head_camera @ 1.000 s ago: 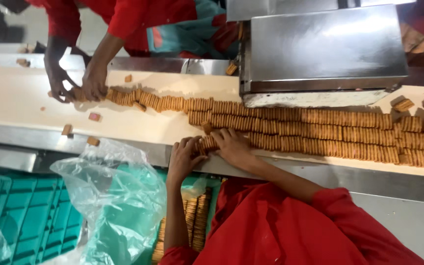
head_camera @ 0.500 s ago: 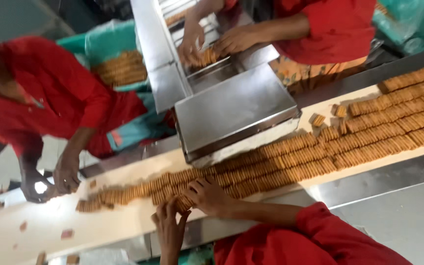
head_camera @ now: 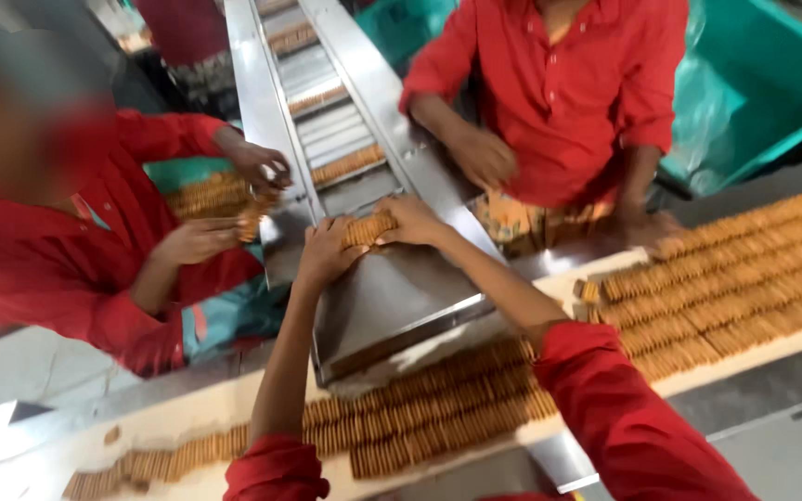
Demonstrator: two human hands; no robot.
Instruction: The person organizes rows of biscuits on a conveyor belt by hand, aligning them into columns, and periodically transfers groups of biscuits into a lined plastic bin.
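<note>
My left hand [head_camera: 324, 252] and my right hand [head_camera: 413, 219] are stretched out over a steel chute [head_camera: 392, 297]. Between them they press a short row of biscuits [head_camera: 368, 228], one hand at each end. Below my arms, long rows of biscuits [head_camera: 438, 413] lie on a pale conveyor belt [head_camera: 187, 413]. More biscuit rows [head_camera: 744, 278] run off to the right on the same belt.
A person in red at the left holds biscuits [head_camera: 251, 219] beside a stack [head_camera: 204, 195]. Another person in red [head_camera: 559, 93] stands opposite, one hand on the steel rail. A narrow steel track [head_camera: 322, 111] with biscuits runs away upward. A teal bin [head_camera: 763, 83] stands at the right.
My hands have lifted a row of biscuits off the belt and carried it up over the steel chute. The view has swung to look further forward.
</note>
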